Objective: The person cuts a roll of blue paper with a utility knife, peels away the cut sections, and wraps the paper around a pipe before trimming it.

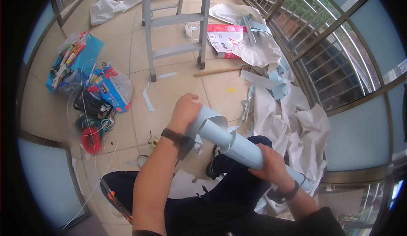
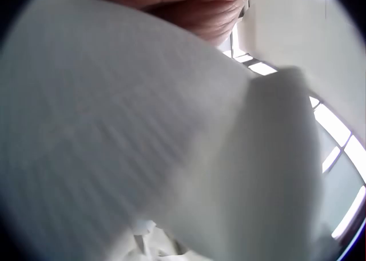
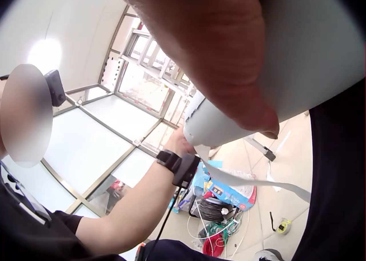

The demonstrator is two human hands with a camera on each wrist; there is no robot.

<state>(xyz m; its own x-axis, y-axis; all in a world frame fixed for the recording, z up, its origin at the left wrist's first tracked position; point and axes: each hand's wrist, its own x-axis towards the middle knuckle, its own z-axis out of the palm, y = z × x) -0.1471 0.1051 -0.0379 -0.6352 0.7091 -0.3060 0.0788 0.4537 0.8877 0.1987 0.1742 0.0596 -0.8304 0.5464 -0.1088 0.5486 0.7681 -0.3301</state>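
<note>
A light blue roll of sheet material (image 1: 243,149) lies slantwise over the person's legs, with a ragged torn edge near its middle. The left hand (image 1: 186,111) holds the loose, flared sheet at the roll's upper left end. Around the lower part of the roll curl the fingers of the right hand (image 1: 273,166). In the left wrist view the pale sheet (image 2: 114,118) fills most of the picture, below part of the left hand (image 2: 200,9). The right wrist view shows the right hand (image 3: 211,55) against the roll (image 3: 309,49), with a thin strip (image 3: 251,182) hanging from its far end.
A stepladder (image 1: 176,22) stands ahead on the tiled floor (image 1: 174,87). Bags (image 1: 112,87), cables and a red spool (image 1: 90,140) lie at the left. Crumpled sheets (image 1: 296,126) cover the floor at the right, near a cardboard tube (image 1: 220,70). A tape measure (image 3: 283,225) lies near a shoe.
</note>
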